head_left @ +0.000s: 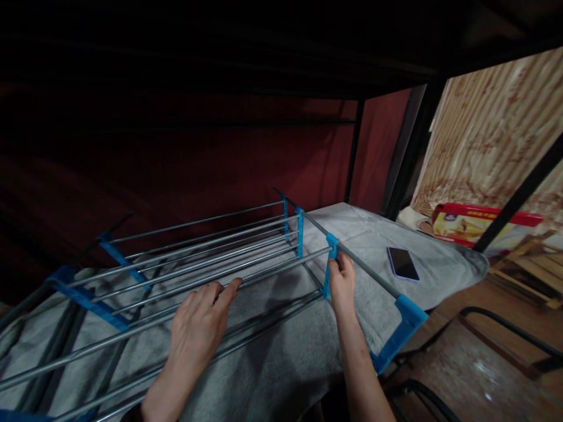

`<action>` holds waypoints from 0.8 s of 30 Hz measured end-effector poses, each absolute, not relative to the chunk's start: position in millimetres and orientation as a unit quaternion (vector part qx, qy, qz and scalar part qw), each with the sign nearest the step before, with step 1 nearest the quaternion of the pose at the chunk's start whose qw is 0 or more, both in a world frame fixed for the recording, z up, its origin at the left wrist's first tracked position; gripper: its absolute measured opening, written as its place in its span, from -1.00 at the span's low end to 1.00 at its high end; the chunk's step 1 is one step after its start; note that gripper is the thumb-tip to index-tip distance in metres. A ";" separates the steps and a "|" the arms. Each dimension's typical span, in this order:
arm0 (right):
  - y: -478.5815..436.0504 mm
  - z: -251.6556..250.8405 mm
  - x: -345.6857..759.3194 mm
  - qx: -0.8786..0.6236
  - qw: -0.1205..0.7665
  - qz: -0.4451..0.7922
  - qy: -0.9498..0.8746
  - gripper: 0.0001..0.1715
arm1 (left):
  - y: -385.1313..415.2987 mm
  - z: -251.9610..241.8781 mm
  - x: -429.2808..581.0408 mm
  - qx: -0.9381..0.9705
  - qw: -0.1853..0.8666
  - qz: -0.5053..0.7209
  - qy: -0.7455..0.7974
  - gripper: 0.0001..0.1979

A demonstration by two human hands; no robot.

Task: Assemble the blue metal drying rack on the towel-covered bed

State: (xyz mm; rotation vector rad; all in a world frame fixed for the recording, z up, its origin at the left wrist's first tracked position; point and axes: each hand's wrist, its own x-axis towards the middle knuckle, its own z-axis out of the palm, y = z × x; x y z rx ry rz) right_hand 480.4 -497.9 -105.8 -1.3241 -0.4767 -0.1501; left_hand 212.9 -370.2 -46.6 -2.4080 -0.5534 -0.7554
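A metal rack (197, 258) of several grey rods with blue plastic joints lies tilted over a grey cloth-covered surface (369, 234). My left hand (200, 325) rests on the near rods, fingers stretched out and flat. My right hand (342, 281) is closed on a blue connector (331, 249) at the right end of the rods, where it meets the side rod (365, 264).
A dark phone (403, 264) lies on the grey cloth to the right. A red and yellow box (475, 225) sits beyond it by a wood-grain wall. Black metal frame posts stand at the right. A black tube frame lies on the floor at lower right.
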 end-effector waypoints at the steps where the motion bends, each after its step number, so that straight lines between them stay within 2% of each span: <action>1: -497.7 -106.1 480.5 -0.605 0.762 -0.067 -0.219 -0.45 | -370.2 -46.6 212.7 -0.895 0.278 -0.280 -0.207 -0.63; 10: -488.4 -121.9 492.4 -0.573 0.789 -0.054 -0.214 -0.42 | -368.5 -47.4 212.9 -0.894 0.282 -0.275 -0.212 -0.64; 24: -487.0 -127.9 499.0 -0.590 0.772 -0.084 -0.221 -0.44 | -370.1 -45.1 210.7 -0.902 0.251 -0.276 -0.218 -0.62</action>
